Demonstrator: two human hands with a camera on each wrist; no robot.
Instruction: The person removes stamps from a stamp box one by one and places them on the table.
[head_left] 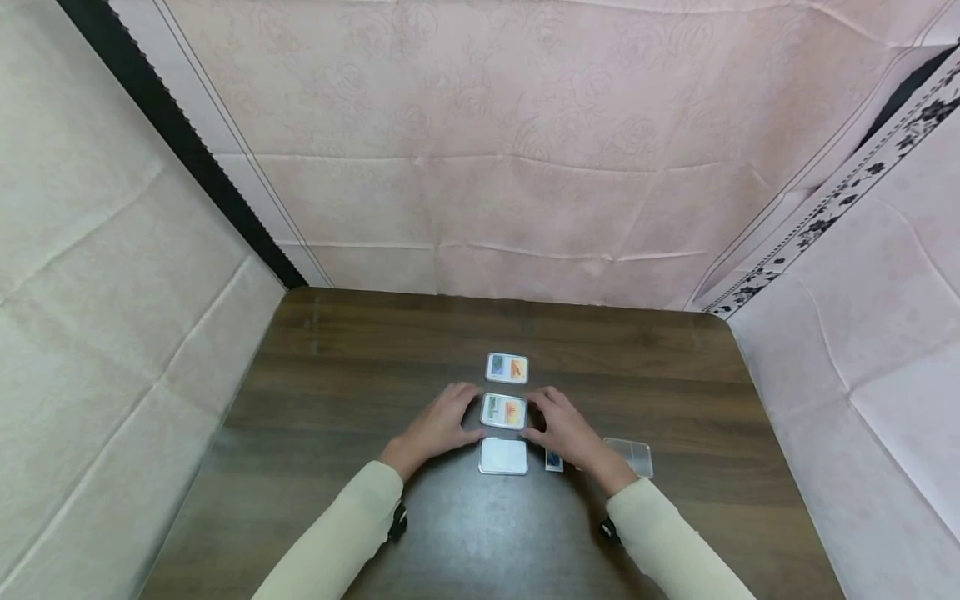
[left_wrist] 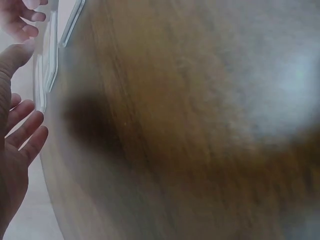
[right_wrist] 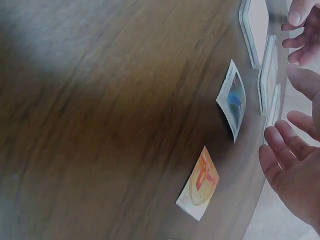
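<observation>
Three small clear-edged cases stand in a column on the table. The middle case (head_left: 504,411) shows printed stamps under its cover, and so does the far case (head_left: 507,367). The near case (head_left: 503,457) shows plain white. My left hand (head_left: 441,423) is at the middle case's left side, thumb and fingers spread and relaxed, fingertips right at its edge. Mirroring it, my right hand (head_left: 567,429) has its fingertips at the right edge. Below the right hand lie a loose blue stamp (right_wrist: 232,100) and an orange stamp (right_wrist: 200,185), the latter hidden by the arm in the head view.
A clear plastic case or lid (head_left: 632,457) lies right of the right wrist, partly covered by it. The brown wooden table (head_left: 360,350) is bounded by pale cloth (head_left: 525,208) at the back and both sides.
</observation>
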